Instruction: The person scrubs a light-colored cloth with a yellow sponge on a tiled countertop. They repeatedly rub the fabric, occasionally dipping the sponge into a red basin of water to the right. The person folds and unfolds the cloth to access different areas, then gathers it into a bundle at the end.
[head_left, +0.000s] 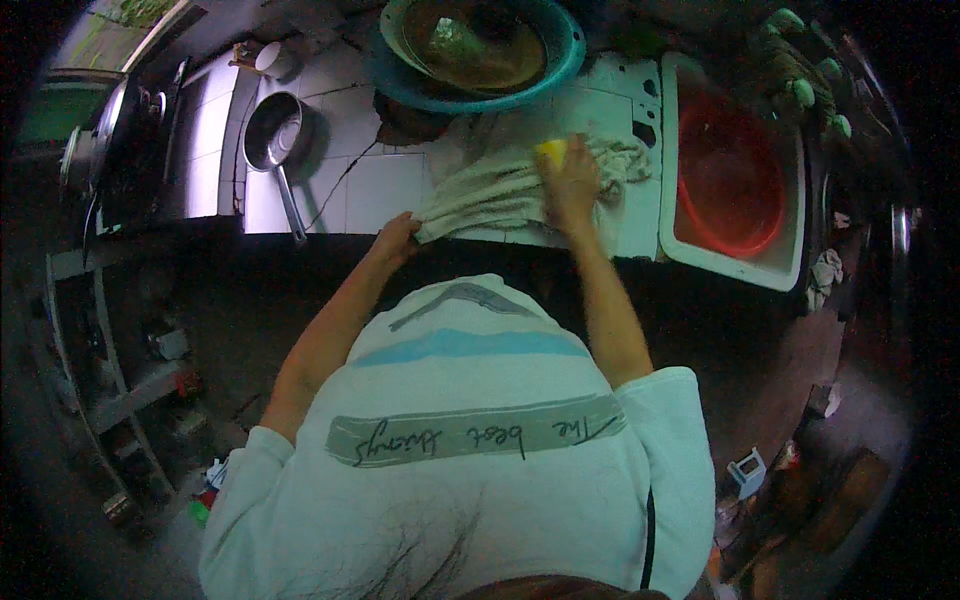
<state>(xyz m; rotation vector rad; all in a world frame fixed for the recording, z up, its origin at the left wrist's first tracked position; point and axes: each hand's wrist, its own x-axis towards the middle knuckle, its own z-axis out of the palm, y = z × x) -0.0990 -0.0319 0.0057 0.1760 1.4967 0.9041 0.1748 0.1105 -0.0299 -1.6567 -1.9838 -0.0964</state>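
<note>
A pale, wrinkled cloth (487, 191) lies spread over the white tiled counter (382, 184). At the counter's front edge, my left hand (397, 236) pinches the cloth's near left corner between thumb and fingers. Farther right, my right hand (574, 184) grips a yellow block (553, 152), perhaps soap or a sponge, against the cloth. Part of the block is hidden under my fingers. Beyond my right hand the cloth bunches up in folds.
A saucepan (274, 135) stands at the left, its handle over the front edge. Behind the cloth sits a large blue basin (480, 101) with another basin inside. At the right, a white sink (750, 270) holds a red basin (776, 217). A white cup (274, 60) stands at the back left.
</note>
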